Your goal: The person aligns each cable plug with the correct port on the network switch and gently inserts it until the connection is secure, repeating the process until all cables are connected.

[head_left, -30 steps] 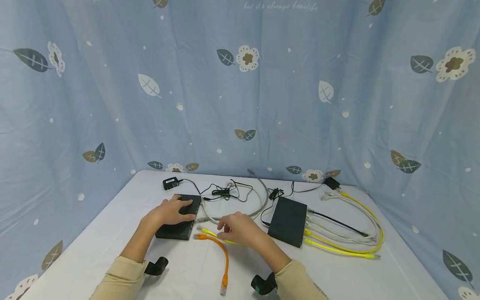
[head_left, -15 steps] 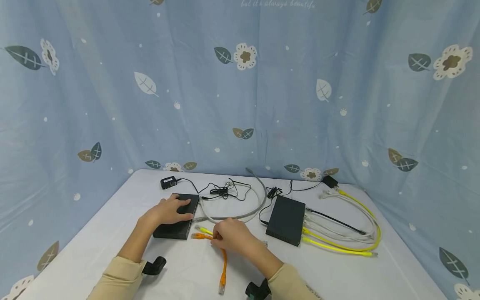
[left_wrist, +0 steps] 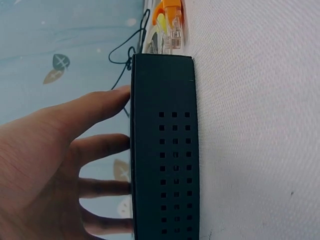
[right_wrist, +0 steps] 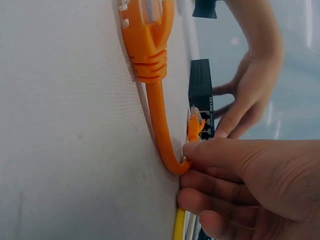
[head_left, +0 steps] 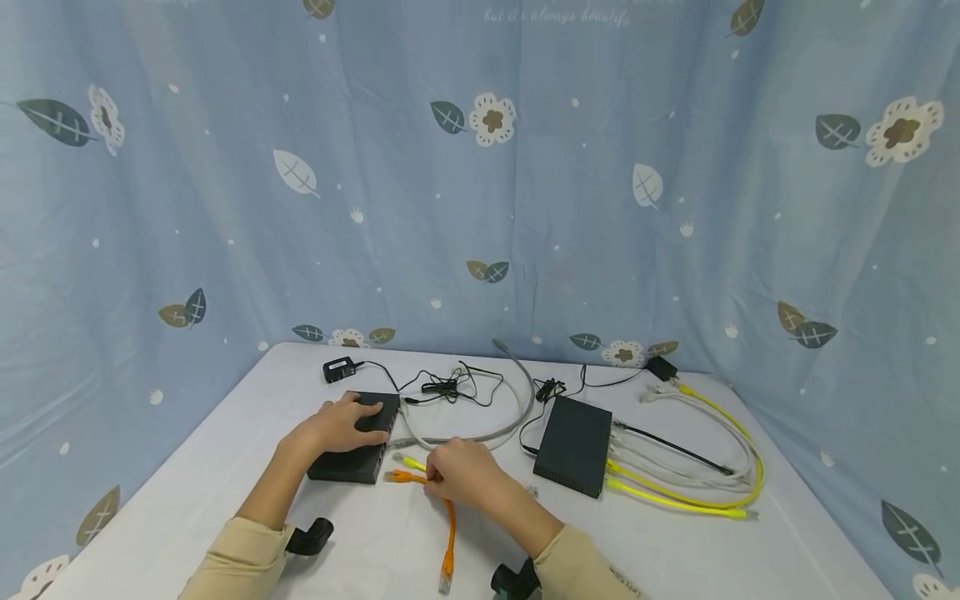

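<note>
My left hand rests on top of a black network switch on the left of the table, its fingertips on the casing in the left wrist view. My right hand pinches a short orange network cable between thumb and curled fingers, just behind one plug. That cable lies bent on the table; its near plug looms large in the right wrist view. The other orange plug appears in front of the switch's ports, apart from them. A yellow network cable runs beneath my right hand, which partly hides it.
A second black switch stands at the right with white, black and yellow cables trailing from it. Behind lie a grey cable, a bundled black power cord and two power adapters. A patterned curtain hangs beyond the table.
My right hand has moved left from above the yellow cable and taken hold of the orange cable. My left hand stays on the left switch.
</note>
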The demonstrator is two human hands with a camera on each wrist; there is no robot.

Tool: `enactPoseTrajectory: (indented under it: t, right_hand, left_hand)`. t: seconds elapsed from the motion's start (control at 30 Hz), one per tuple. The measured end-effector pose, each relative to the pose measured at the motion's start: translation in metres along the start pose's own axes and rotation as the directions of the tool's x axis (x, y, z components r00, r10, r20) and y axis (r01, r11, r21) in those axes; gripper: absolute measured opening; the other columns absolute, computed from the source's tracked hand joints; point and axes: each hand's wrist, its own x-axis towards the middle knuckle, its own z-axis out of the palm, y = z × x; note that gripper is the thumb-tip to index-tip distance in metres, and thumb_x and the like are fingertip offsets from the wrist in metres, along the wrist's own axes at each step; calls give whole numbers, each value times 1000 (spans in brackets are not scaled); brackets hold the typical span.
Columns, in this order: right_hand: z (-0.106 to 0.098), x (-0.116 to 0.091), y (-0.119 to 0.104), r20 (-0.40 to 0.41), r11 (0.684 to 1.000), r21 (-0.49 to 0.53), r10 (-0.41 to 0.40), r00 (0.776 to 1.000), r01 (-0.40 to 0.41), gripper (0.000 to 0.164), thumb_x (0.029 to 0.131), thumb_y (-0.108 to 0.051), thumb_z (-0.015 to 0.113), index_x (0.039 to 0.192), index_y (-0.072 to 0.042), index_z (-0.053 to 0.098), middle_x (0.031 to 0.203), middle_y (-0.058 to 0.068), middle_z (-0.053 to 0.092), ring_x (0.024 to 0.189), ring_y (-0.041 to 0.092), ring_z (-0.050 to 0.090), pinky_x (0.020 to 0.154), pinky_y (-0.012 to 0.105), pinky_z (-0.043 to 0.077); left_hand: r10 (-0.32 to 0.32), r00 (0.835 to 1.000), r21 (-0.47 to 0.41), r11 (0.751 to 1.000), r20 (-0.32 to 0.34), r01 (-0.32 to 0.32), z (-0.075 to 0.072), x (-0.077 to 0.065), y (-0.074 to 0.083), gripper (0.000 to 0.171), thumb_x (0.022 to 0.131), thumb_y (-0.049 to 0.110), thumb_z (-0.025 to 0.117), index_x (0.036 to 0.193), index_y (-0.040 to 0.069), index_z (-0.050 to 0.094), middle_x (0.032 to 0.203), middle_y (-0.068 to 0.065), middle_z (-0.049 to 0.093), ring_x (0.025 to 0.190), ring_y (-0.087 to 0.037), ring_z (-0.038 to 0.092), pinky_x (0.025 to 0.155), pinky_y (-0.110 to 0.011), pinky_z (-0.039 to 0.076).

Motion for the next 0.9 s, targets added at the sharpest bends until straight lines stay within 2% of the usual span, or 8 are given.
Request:
enactPoseTrajectory:
  t: [0.47,0.7,0.9]
  right_hand:
    - [13,6,-1,-102,999,1,-45,994,45,12,85,-30,76,77,-22,73,63,-16,57,56,-1,42,49,14,33]
    - [5,7,-1,-95,998,61,-2,995,8,7,84,-25,76,79,-20,74,64,-14,60,53,-1,44,50,14,36]
    - [-1,8,-2,-102,998,64,9,995,-3,6,84,-23,76,79,-20,75,64,-15,62,52,-2,45,48,12,37]
  left_hand:
    - [-5,1000,-8,1000,-9,5,0,-4,2,69,87,54,66,142,13,54,146,-35,38,125,-66,39,93,-74,40]
    - [0,1000,-9,1000,-12,0,0,-2,1,69,88,54,66,142,13,54,146,-34,37,125,-66,39,93,-74,40]
    - [1,1000,-2,1000,-17,-1,2,0,0,70,87,55,66,142,13,55,146,-34,38,124,-66,40,92,-74,40]
